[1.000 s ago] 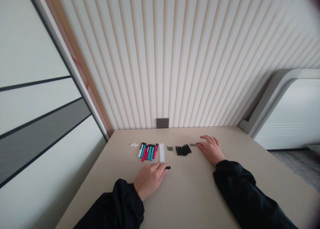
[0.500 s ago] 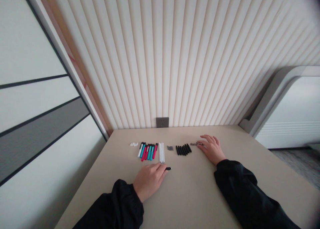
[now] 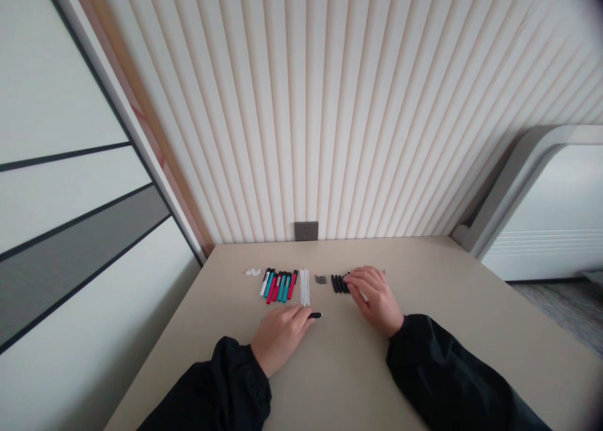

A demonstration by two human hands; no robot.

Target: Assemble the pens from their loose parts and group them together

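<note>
My left hand (image 3: 283, 333) is closed round a black pen part (image 3: 315, 315); its narrow, pale-tipped end sticks out to the right past the fingertips. My right hand (image 3: 375, 302) hovers at the right end of a row of short black tubes (image 3: 336, 284), covering some of them. Its thumb and fingers are pinched together, and what is between them, if anything, is too small to tell. Just beyond the left hand lie thin white rods (image 3: 304, 286), side by side. Left of these are pen barrels (image 3: 277, 286) in pink, teal and white with black ends.
Small grey pieces (image 3: 321, 279) lie between the rods and the tubes. A little pile of white bits (image 3: 253, 272) is at the far left of the beige table (image 3: 339, 374). A dark wall socket (image 3: 306, 230) sits behind, on the ribbed wall panel (image 3: 315, 104).
My right hand has moved left, from the small metal pieces to the black tubes, and its fingers have drawn together. The left hand stays almost in place with the black pen part.
</note>
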